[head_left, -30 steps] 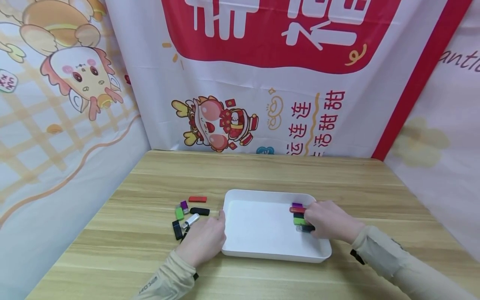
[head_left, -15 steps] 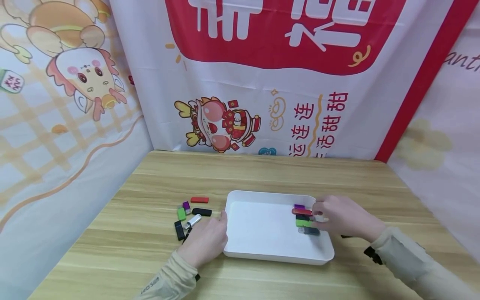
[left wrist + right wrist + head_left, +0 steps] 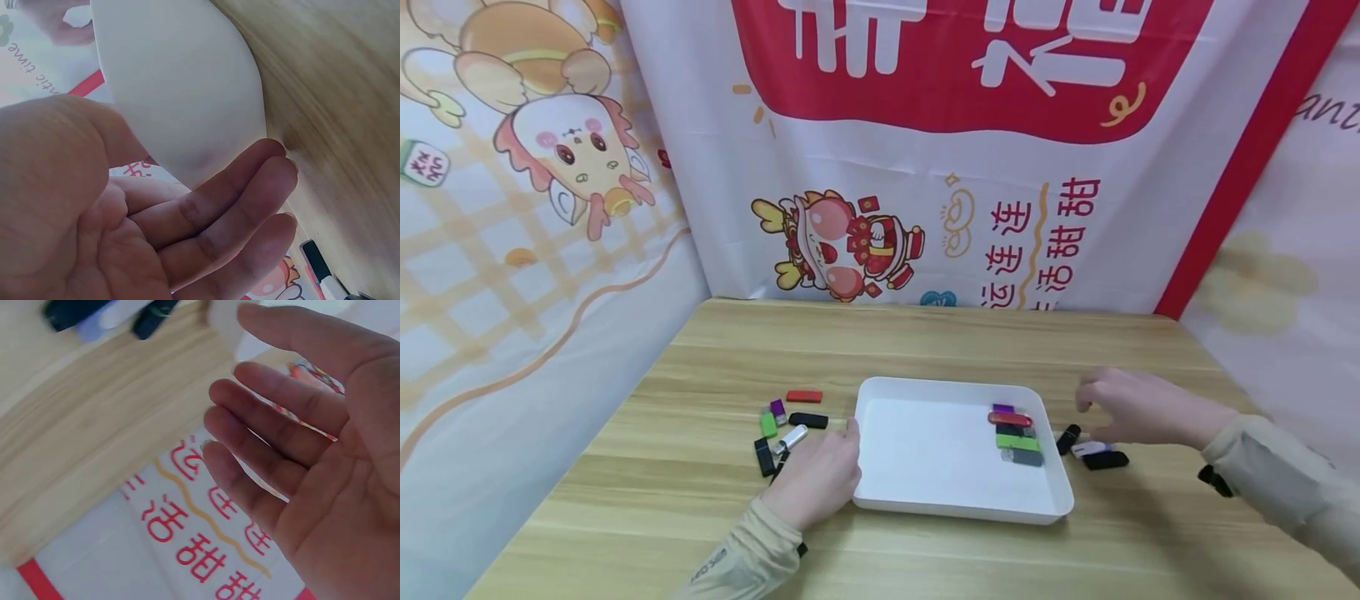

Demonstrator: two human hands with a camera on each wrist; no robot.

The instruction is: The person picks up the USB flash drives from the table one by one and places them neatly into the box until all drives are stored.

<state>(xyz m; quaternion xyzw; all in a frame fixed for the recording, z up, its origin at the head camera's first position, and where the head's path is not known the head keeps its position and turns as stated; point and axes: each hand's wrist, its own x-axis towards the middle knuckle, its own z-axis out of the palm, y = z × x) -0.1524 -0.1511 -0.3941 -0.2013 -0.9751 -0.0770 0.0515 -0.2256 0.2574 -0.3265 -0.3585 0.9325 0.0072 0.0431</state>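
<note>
A white tray sits mid-table with several USB flash drives in a column at its right end, among them a red one, a green one and a grey one. My left hand holds the tray's left edge; in the left wrist view the tray wall passes between thumb and fingers. To the right of the tray, my right hand hovers with loosely bent fingers and nothing in them. Just below it lie a black flash drive, a whitish-purple one and another black one.
Left of the tray lie several more flash drives, including a red one, a black one, a green one and a silver one. The wooden table meets printed cloth walls at its back and sides.
My right hand has let go of the red flash drive in the tray's column and moved right, out over the drives beside the tray. My left hand stays at the tray's left edge.
</note>
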